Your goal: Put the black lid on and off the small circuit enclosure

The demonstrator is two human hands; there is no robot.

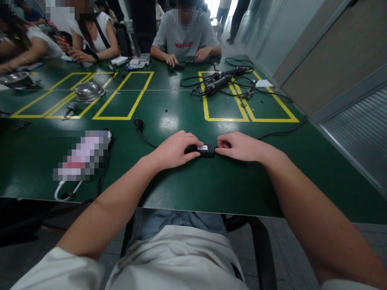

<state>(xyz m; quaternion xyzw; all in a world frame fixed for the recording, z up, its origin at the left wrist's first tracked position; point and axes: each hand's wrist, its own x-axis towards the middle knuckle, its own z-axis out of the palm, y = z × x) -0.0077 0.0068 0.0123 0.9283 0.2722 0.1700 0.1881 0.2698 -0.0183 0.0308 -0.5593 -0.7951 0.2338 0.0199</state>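
A small black block with a ribbed end and a white label (207,150) lies on the green table in front of me, apparently inline on a black cable. My left hand (178,150) grips its left part between thumb and fingers. At the block's right end, my right hand (238,147) is closed in a pinch, seemingly on the cable there; the fingers mostly hide it. From behind my left hand a cord runs left to a black power plug (138,123). Past my right wrist, a black cable (281,132) trails toward the table's right edge.
Black handheld tools with tangled cables (219,83) lie on yellow tape outlines ahead. A metal bowl (90,92) is at left, with a phone-like blurred object (84,155) nearer me. A person (187,36) sits opposite, hands on the table; others sit at far left.
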